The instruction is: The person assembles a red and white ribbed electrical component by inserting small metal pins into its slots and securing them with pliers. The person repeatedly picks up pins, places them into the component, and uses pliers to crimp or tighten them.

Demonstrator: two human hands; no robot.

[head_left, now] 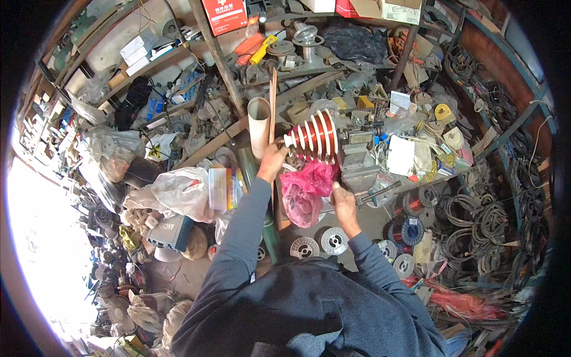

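Note:
A stepped white winding former (314, 138) wound with reddish copper wire lies sideways above the bench, its wide end to the right. My left hand (273, 159) is at its narrow left end, the fingers closed there. Below the former hangs a crumpled pink plastic bag (304, 196), between my two hands. Just right of the bag, my right hand (344, 205) has its thumb raised and its fingers curled. What those fingers hold, if anything, is hidden. A beige tube (259, 122) stands upright left of the former.
A metal vise (360, 169) with a bar handle (380, 191) is right of the former. Parts and papers clutter the bench beyond. Wire spools (334, 240) stand on the floor below. White plastic bags (181, 191) and a blue-grey case (171, 232) lie left of my arm.

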